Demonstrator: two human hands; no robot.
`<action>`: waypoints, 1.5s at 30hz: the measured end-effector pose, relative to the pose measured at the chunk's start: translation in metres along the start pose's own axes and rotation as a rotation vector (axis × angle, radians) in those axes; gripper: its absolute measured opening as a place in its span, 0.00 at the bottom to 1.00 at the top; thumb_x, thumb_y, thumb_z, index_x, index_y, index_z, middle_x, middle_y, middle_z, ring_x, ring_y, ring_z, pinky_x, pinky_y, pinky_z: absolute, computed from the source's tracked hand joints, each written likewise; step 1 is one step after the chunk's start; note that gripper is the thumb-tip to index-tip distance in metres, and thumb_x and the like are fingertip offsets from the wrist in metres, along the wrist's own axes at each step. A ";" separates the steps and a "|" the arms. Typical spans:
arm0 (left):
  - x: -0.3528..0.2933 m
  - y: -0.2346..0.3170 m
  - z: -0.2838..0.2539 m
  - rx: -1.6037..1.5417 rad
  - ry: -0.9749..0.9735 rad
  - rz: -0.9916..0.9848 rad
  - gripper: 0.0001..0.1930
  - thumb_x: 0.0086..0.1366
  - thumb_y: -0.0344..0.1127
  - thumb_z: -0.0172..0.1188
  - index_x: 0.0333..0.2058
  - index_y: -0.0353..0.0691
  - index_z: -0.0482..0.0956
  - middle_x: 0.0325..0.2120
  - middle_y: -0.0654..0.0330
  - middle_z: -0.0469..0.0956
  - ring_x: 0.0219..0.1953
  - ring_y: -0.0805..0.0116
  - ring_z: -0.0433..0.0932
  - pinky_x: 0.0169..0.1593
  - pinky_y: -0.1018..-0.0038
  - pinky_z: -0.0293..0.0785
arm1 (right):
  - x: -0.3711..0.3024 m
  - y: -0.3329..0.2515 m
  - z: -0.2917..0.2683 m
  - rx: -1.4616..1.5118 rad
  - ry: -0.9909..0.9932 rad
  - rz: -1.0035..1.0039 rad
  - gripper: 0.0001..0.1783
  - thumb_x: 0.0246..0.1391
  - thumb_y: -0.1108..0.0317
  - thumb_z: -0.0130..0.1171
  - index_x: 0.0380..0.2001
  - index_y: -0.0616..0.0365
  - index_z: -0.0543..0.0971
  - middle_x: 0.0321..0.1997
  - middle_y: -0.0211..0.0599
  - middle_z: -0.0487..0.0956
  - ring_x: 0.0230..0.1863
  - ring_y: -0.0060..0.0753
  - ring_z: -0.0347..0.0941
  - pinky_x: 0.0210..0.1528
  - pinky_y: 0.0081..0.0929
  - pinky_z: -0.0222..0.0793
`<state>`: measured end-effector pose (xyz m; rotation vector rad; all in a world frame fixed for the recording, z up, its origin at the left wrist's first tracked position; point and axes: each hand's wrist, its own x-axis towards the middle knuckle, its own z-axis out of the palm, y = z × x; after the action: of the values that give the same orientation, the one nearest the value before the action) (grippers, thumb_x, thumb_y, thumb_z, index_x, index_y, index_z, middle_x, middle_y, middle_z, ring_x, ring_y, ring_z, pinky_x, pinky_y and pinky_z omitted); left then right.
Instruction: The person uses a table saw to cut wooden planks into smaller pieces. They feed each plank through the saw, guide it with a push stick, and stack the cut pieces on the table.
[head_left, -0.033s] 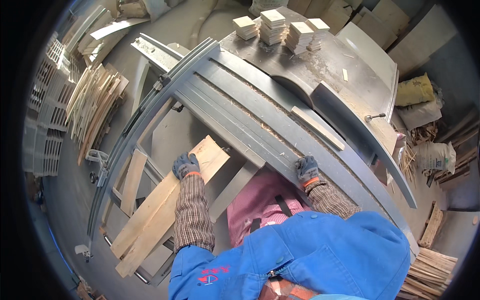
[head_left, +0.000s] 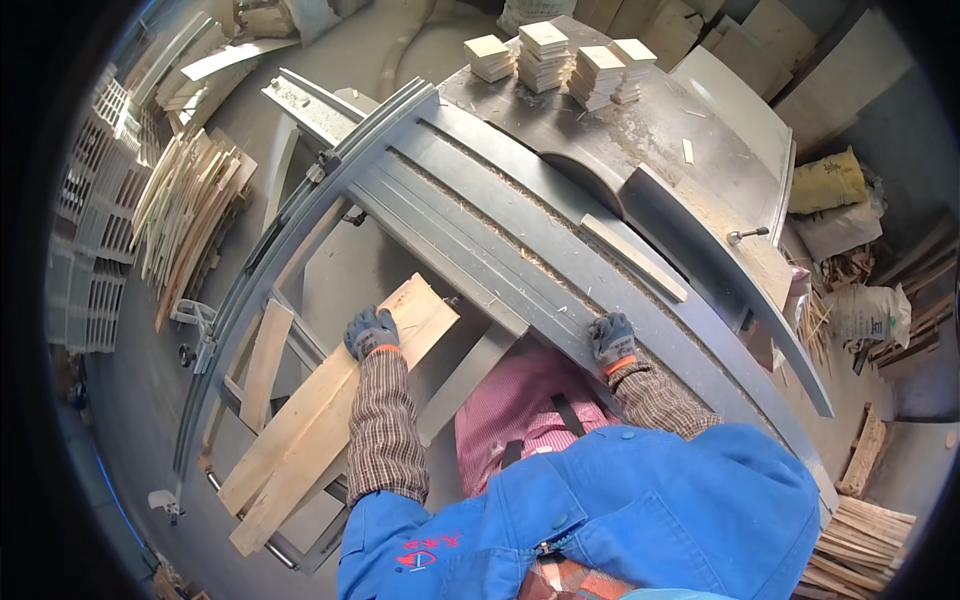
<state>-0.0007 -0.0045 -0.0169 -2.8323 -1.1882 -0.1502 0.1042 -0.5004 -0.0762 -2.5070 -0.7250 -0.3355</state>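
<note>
Both hands wear grey work gloves with orange cuffs. My left hand (head_left: 372, 332) is closed over the far side of two long pale wooden boards (head_left: 300, 430). The boards lie side by side, slanting across the open metal frame (head_left: 490, 375) left of my body. My right hand (head_left: 612, 340) is at the near edge of the grey sliding saw table (head_left: 470, 225), its fingers bent and pressed onto the edge. A narrow wood strip (head_left: 635, 257) lies farther along the table beside the dark saw blade (head_left: 582, 180).
Short wood pieces stand in several stacks (head_left: 543, 58) on the far saw table. A curved grey fence (head_left: 715, 260) runs right of the blade. Long slats (head_left: 190, 205) are piled at left, with sacks (head_left: 830, 185) and offcuts (head_left: 860, 545) at right.
</note>
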 end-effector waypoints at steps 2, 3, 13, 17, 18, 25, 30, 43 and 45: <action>-0.003 0.003 -0.002 -0.056 -0.022 -0.058 0.21 0.66 0.53 0.52 0.48 0.47 0.82 0.45 0.55 0.82 0.50 0.55 0.77 0.59 0.59 0.67 | 0.002 0.000 -0.002 0.024 -0.009 -0.010 0.08 0.48 0.66 0.62 0.32 0.48 0.75 0.38 0.39 0.75 0.43 0.51 0.71 0.45 0.48 0.69; -0.004 0.005 -0.003 -0.049 -0.043 -0.071 0.21 0.66 0.53 0.51 0.47 0.47 0.83 0.45 0.55 0.82 0.50 0.55 0.78 0.59 0.59 0.67 | 0.003 0.000 -0.003 0.035 -0.018 0.001 0.08 0.48 0.66 0.62 0.32 0.48 0.75 0.38 0.39 0.75 0.43 0.51 0.71 0.45 0.48 0.69; -0.008 0.004 -0.016 -0.044 0.054 0.017 0.16 0.64 0.49 0.53 0.39 0.49 0.86 0.35 0.54 0.85 0.40 0.51 0.82 0.46 0.53 0.77 | 0.003 0.003 0.000 0.058 0.027 -0.037 0.05 0.49 0.66 0.59 0.31 0.49 0.77 0.35 0.43 0.77 0.41 0.53 0.72 0.45 0.49 0.70; -0.016 0.009 -0.042 -0.087 0.044 -0.054 0.16 0.65 0.50 0.52 0.42 0.52 0.84 0.40 0.56 0.84 0.48 0.54 0.80 0.55 0.57 0.72 | 0.007 0.003 -0.007 0.106 -0.017 -0.074 0.06 0.49 0.70 0.58 0.32 0.49 0.78 0.34 0.43 0.76 0.41 0.53 0.71 0.45 0.49 0.68; -0.014 0.012 -0.048 -0.080 -0.045 -0.085 0.17 0.66 0.51 0.51 0.43 0.51 0.83 0.42 0.55 0.84 0.49 0.55 0.80 0.56 0.58 0.70 | 0.007 0.003 -0.009 0.124 -0.015 -0.107 0.06 0.50 0.70 0.58 0.33 0.50 0.77 0.34 0.43 0.76 0.40 0.53 0.71 0.45 0.49 0.68; -0.001 0.017 -0.060 -0.050 -0.222 -0.105 0.19 0.70 0.51 0.46 0.45 0.50 0.82 0.44 0.56 0.83 0.51 0.56 0.79 0.57 0.58 0.70 | 0.010 -0.005 -0.018 0.093 -0.032 -0.085 0.06 0.50 0.70 0.58 0.34 0.51 0.76 0.36 0.43 0.76 0.41 0.52 0.71 0.45 0.50 0.67; 0.000 0.014 -0.053 -0.044 -0.225 -0.103 0.19 0.70 0.52 0.47 0.45 0.49 0.83 0.45 0.56 0.83 0.50 0.54 0.79 0.59 0.57 0.68 | 0.011 -0.008 -0.025 0.092 -0.059 -0.079 0.08 0.48 0.71 0.59 0.34 0.50 0.76 0.36 0.44 0.76 0.42 0.53 0.71 0.46 0.50 0.68; 0.002 0.008 -0.032 -0.048 -0.097 -0.030 0.17 0.67 0.50 0.52 0.44 0.49 0.84 0.41 0.56 0.84 0.47 0.55 0.80 0.55 0.59 0.71 | 0.012 -0.013 -0.029 0.019 -0.072 -0.038 0.06 0.52 0.66 0.61 0.34 0.49 0.76 0.36 0.42 0.76 0.39 0.52 0.72 0.41 0.49 0.69; 0.002 0.008 -0.035 -0.050 -0.141 -0.023 0.17 0.67 0.50 0.52 0.44 0.49 0.83 0.40 0.56 0.84 0.46 0.55 0.80 0.54 0.59 0.72 | 0.014 -0.017 -0.032 0.033 -0.074 -0.018 0.05 0.52 0.66 0.60 0.34 0.49 0.76 0.36 0.41 0.76 0.39 0.52 0.72 0.41 0.49 0.69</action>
<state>0.0043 -0.0122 0.0179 -2.9165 -1.2604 0.0199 0.1037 -0.4994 -0.0372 -2.4946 -0.7762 -0.2368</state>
